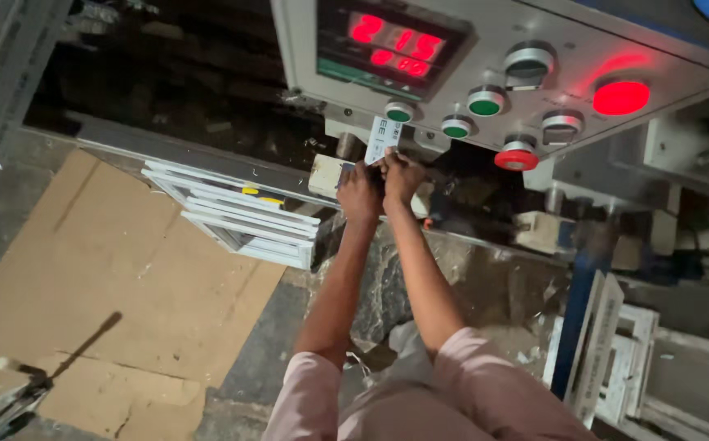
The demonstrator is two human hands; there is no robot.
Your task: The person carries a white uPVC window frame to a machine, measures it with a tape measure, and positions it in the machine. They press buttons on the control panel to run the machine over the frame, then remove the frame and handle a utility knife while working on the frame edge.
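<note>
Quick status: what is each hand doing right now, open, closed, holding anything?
Left hand: closed, pinching the white strip.
Right hand: closed, pinching the same strip.

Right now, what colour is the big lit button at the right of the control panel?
Red, glowing. The lit button shows best in the head view, on the grey panel.

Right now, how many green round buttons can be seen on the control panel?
3: one green button just above the hands, a second right of it, a third higher right. The panel's cropped top may hide more.
</note>
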